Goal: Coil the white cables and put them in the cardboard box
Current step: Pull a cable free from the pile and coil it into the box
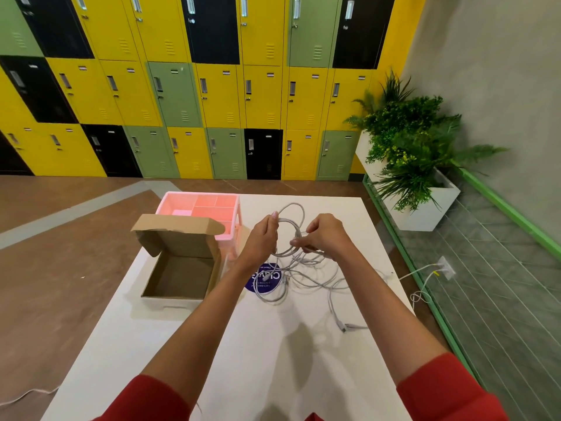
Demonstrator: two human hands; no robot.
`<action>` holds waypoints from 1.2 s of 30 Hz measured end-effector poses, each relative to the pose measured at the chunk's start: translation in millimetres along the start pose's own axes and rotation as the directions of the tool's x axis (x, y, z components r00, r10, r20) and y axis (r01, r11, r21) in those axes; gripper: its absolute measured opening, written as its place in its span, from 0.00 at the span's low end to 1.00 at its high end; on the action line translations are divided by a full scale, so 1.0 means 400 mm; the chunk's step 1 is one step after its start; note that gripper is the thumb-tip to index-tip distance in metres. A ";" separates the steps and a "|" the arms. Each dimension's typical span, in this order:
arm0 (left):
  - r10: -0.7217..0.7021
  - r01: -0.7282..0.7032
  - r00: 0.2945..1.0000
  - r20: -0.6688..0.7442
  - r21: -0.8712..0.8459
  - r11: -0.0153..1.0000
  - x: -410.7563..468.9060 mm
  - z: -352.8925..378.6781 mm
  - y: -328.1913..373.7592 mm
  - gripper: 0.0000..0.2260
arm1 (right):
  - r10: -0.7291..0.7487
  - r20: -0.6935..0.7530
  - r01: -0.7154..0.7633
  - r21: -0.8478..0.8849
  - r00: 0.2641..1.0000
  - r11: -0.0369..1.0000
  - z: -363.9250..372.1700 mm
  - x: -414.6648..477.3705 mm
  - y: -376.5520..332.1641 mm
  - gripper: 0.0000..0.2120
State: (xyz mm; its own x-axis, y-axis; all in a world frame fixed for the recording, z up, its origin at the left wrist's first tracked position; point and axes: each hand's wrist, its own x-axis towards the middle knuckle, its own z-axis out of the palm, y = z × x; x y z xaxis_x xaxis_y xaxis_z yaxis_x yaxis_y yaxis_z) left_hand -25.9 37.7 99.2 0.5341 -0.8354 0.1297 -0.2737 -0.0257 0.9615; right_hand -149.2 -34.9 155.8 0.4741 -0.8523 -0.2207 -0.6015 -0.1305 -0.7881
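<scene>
White cables (pixel 291 235) — loop between both hands' fingers (pixel 299 242)

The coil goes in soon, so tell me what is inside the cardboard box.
The cardboard box shows only its bare brown floor under the raised lid. Its near wall hides the floor's front strip.

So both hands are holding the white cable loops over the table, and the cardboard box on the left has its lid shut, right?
Not quite. In the head view the cardboard box has its lid open. The left hand and right hand do hold the white cable loops over the table.
</scene>
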 end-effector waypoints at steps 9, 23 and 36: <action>-0.013 0.014 0.999 -0.042 0.033 0.999 0.012 0.002 -0.016 0.16 | -0.058 0.102 0.045 0.126 0.993 0.991 0.026 -0.005 -0.007 0.12; -0.041 0.041 0.999 0.002 0.028 0.999 -0.003 -0.002 -0.045 0.16 | -0.452 0.101 0.404 0.311 0.886 0.860 -0.018 -0.022 -0.051 0.15; -0.060 0.054 0.997 -0.044 -0.128 0.990 0.017 -0.042 -0.052 0.16 | -0.122 -0.223 0.254 0.801 0.967 0.543 -0.076 0.041 -0.015 0.16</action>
State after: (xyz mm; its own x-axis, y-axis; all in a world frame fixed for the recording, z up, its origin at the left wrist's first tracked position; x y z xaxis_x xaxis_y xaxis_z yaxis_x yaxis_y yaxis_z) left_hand -3.1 42.0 84.2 0.5845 -0.8072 0.0825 -0.1402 -0.0004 0.9901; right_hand -157.4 -63.6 174.3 0.3884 -0.9214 0.0114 0.3084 0.1183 -0.9439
